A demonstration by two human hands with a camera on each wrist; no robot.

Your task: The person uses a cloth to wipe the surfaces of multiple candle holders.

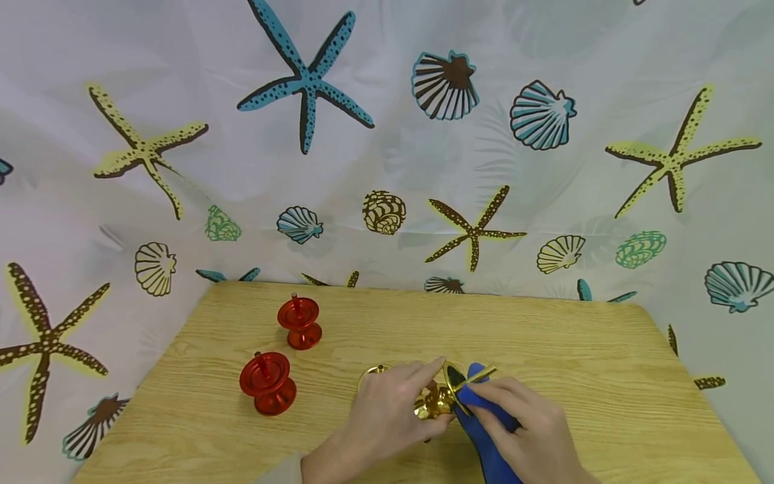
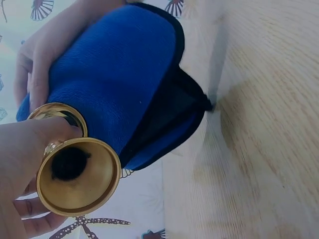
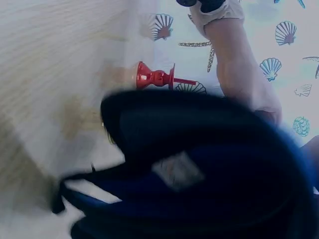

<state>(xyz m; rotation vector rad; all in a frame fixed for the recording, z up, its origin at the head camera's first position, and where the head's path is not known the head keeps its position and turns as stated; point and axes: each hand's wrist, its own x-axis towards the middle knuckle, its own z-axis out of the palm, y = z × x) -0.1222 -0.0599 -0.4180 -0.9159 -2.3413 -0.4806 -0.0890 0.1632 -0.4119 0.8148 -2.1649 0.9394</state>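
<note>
A shiny gold candle holder (image 1: pixel 437 402), with a dished plate and a spike, lies tilted sideways in my left hand (image 1: pixel 387 407). The left fingers and thumb grip its stem, and its hollow base (image 2: pixel 75 179) faces the left wrist camera. My right hand (image 1: pixel 532 420) pinches a blue cloth (image 1: pixel 492 444) with black edging against the plate, near the spike. In the left wrist view the cloth hangs down broad and folded below the right fingers. Across the right wrist view, the cloth's dark underside (image 3: pixel 199 129) hides most of the work.
Two red candle holders (image 1: pixel 266 382) (image 1: pixel 299 323) stand upright on the left of the wooden table (image 1: pixel 544 329). Behind my left hand, the rim of another gold candle holder (image 1: pixel 375 369) shows. A white curtain (image 1: pixel 387 148) printed with shells and starfish surrounds the table's back and sides.
</note>
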